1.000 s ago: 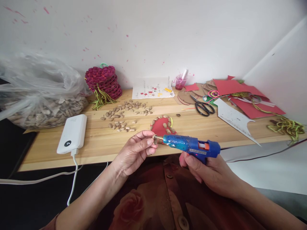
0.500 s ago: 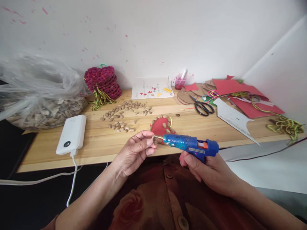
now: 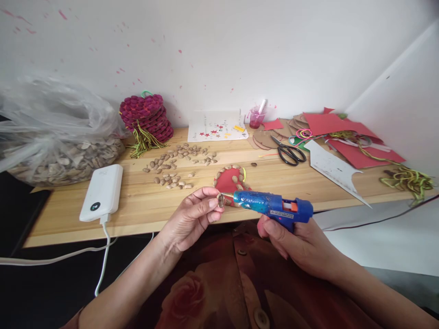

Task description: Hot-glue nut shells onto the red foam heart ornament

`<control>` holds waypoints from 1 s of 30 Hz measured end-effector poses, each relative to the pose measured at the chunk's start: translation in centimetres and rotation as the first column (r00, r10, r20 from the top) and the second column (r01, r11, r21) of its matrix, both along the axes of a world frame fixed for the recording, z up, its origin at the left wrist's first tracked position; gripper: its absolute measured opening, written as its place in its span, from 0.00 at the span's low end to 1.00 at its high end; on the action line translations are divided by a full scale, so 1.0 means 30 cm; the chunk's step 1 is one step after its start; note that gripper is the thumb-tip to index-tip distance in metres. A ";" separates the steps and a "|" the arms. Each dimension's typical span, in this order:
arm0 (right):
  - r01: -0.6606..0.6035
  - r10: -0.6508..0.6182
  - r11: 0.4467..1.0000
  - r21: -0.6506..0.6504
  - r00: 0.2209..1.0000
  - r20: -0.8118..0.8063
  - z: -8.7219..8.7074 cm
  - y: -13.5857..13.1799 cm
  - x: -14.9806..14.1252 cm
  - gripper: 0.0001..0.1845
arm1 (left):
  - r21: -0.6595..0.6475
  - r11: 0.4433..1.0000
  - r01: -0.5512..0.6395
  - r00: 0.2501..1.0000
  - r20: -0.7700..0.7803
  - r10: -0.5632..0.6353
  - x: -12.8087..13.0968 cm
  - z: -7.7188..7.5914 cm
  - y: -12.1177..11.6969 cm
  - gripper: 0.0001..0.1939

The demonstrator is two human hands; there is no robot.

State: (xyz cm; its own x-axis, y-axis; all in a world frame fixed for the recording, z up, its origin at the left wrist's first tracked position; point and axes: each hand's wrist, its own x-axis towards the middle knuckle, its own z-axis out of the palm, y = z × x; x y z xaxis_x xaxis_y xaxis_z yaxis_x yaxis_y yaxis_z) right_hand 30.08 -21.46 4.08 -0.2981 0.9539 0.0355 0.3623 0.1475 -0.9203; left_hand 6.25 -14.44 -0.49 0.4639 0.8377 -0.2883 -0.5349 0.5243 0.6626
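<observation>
Between its thumb and fingers, my left hand (image 3: 195,214) pinches a small brown nut shell (image 3: 221,200), its hollow side facing right. My right hand (image 3: 291,242) is wrapped round the grip of a blue hot glue gun (image 3: 270,206). The metal nozzle points left, and its tip meets the upper rim of the shell. Behind the nozzle lies a red round piece (image 3: 224,179) edged with similar shells, partly hidden by the glue gun and my left fingers. Several loose shells (image 3: 173,177) are scattered on the wooden table (image 3: 137,201) to the left.
A plastic bag of shells (image 3: 78,155) and a white power bank (image 3: 102,192) with a cable stand at left. Farther back are a purple woven pot (image 3: 147,116) and a marked paper (image 3: 206,125). Black scissors (image 3: 291,154), white card (image 3: 332,169), red sheets (image 3: 363,153) and yarn (image 3: 408,183) lie right.
The shell has turned slightly so more of its hollow shows, and the nozzle tip has shifted to its upper rim. Both hands keep their holds.
</observation>
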 end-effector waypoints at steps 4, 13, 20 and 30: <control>0.006 -0.006 1.000 0.000 1.000 0.011 0.002 0.001 0.001 0.16 | 0.003 1.000 0.001 1.000 0.004 -0.001 0.001 0.003 -0.002 0.16; 0.029 -0.029 0.999 -0.020 0.999 0.013 0.004 0.002 -0.002 0.17 | 0.030 1.000 0.000 1.000 -0.005 0.000 -0.002 -0.006 0.001 0.16; 0.034 -0.033 0.999 -0.017 0.998 0.053 0.008 -0.004 -0.002 0.17 | 0.047 0.999 -0.016 1.000 -0.010 0.016 -0.005 -0.005 0.000 0.16; 0.084 -0.085 0.996 0.019 0.996 0.039 0.006 -0.018 -0.001 0.16 | 0.048 0.999 -0.024 1.000 -0.019 0.024 -0.007 0.002 0.001 0.17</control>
State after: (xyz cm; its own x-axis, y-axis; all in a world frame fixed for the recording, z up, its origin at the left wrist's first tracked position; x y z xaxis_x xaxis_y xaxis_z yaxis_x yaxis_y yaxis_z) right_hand 30.06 -22.02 4.25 -0.2182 0.9750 0.0423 0.4104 0.1310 -0.9025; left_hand 6.05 -14.40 -0.43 0.4382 0.8614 -0.2569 -0.5337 0.4793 0.6967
